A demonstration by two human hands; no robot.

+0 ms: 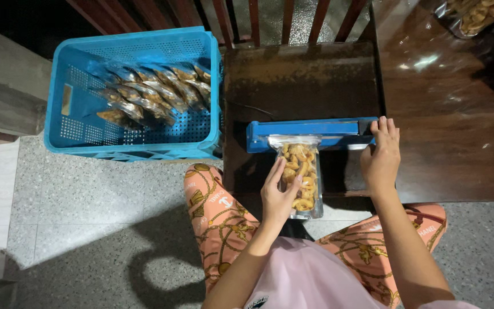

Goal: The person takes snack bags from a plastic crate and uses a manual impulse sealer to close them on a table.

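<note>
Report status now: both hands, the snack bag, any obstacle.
Left hand grips clear plastic snack bag. Right hand presses blue bar sealer, bag top under it. Nothing in the way.

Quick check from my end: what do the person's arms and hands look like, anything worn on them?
Both arms are bare from the elbow down: no gloves, watch, bracelets or rings visible on the left hand or right hand. Fingernails look short and unpainted. A pale pink top shows near the upper arms.
</note>
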